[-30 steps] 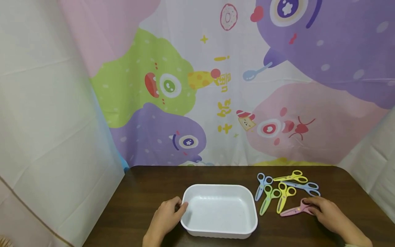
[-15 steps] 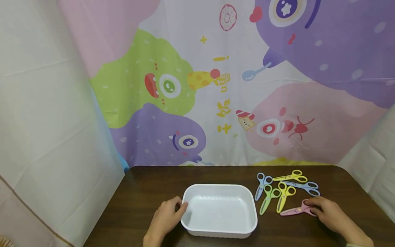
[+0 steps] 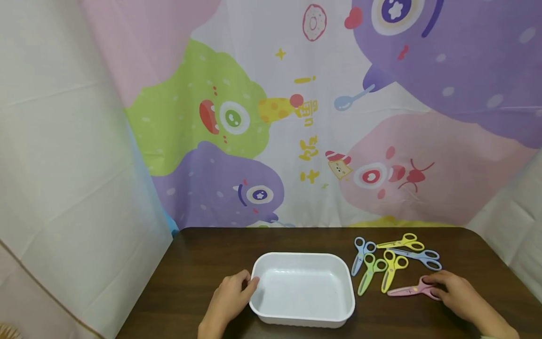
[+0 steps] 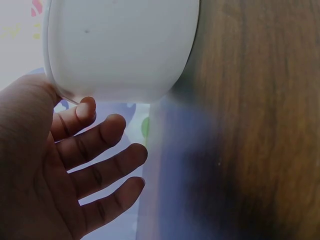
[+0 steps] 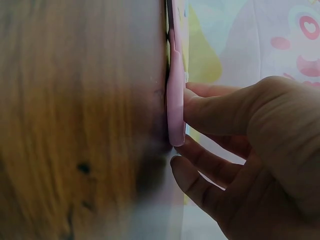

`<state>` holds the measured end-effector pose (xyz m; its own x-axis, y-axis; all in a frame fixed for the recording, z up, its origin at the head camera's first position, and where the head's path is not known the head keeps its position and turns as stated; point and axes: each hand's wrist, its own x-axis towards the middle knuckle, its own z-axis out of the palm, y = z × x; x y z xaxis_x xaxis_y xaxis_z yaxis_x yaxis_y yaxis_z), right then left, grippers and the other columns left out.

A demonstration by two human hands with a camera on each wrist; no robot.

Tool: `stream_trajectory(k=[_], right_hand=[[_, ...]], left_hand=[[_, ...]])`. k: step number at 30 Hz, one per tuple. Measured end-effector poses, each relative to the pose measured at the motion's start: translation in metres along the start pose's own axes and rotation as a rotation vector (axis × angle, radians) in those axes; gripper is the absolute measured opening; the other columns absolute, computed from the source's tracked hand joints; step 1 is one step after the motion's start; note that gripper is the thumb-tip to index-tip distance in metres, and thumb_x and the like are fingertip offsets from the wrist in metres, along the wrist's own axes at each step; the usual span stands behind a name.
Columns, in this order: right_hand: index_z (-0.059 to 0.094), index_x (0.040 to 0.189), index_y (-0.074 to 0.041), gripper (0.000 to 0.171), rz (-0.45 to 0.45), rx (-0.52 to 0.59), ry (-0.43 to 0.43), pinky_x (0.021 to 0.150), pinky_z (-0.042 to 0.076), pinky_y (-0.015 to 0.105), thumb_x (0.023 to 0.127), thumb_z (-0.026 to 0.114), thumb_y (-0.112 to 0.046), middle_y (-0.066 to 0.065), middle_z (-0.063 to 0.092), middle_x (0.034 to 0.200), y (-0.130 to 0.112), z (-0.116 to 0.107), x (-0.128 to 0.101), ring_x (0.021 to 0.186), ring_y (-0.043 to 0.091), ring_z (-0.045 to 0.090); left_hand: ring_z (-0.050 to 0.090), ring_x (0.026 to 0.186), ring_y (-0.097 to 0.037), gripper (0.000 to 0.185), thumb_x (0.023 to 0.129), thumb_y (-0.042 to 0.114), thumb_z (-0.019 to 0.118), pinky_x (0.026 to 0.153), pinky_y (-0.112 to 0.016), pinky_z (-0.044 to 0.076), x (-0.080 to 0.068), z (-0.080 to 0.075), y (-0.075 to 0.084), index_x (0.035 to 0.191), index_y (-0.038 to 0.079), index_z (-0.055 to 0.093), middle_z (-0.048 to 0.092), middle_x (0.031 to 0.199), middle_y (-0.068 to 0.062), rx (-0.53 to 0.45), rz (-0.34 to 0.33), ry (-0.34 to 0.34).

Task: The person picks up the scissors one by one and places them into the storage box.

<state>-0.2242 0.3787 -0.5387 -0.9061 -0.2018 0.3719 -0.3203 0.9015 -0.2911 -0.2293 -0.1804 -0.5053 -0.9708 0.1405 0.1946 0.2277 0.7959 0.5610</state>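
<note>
A white plastic tray [image 3: 271, 263] stands on the dark wooden table [image 3: 199, 263]. My left hand [image 3: 247, 282] rests at its left rim; in the left wrist view the left hand [image 4: 112, 132] has its fingers spread straight beside the tray [image 4: 120, 45]. Pink scissors [image 3: 410, 290] lie flat to the right of the tray. My right hand [image 3: 429, 284] holds their handle end. In the right wrist view the thumb of the right hand [image 5: 186, 142] presses on the pink scissors [image 5: 176, 100] and a curled finger meets the handle's end.
Several more scissors lie in a cluster behind the pink pair: blue [image 3: 360, 254], green [image 3: 368, 274], yellow [image 3: 390, 270], a second yellow [image 3: 402, 243] and a second blue [image 3: 420, 257]. A cartoon-printed cloth [image 3: 296, 117] hangs behind the table.
</note>
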Motion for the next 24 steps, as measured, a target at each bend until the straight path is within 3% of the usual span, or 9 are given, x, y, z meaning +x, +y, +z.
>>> stream_trajectory(k=[14, 24], right_hand=[[0.078, 0.087, -0.014, 0.024, -0.046, -0.007, 0.062, 0.073, 0.051, 0.025, 0.068, 0.089, -0.003, -0.003, 0.07, 0.087, 0.0012, 0.0022, 0.0015, 0.084, 0.002, 0.065], [0.078, 0.084, -0.016, 0.023, -0.025, -0.006, 0.05, 0.073, 0.051, 0.026, 0.068, 0.089, -0.004, -0.004, 0.07, 0.087, 0.0008, 0.0017, -0.0006, 0.084, 0.001, 0.064]], left_hand=[[0.043, 0.059, -0.006, 0.031, 0.103, 0.039, 0.059, 0.054, -0.026, 0.036, -0.0008, -0.0015, -0.002, 0.077, 0.023, 0.057, 0.045, 0.063, 0.01, 0.003, 0.003, 0.002], [0.04, 0.055, -0.003, 0.028, 0.099, 0.033, 0.064, 0.051, -0.024, 0.035, 0.0, -0.0021, 0.002, 0.074, 0.025, 0.057, 0.045, 0.061, 0.013, 0.071, 0.073, 0.009]])
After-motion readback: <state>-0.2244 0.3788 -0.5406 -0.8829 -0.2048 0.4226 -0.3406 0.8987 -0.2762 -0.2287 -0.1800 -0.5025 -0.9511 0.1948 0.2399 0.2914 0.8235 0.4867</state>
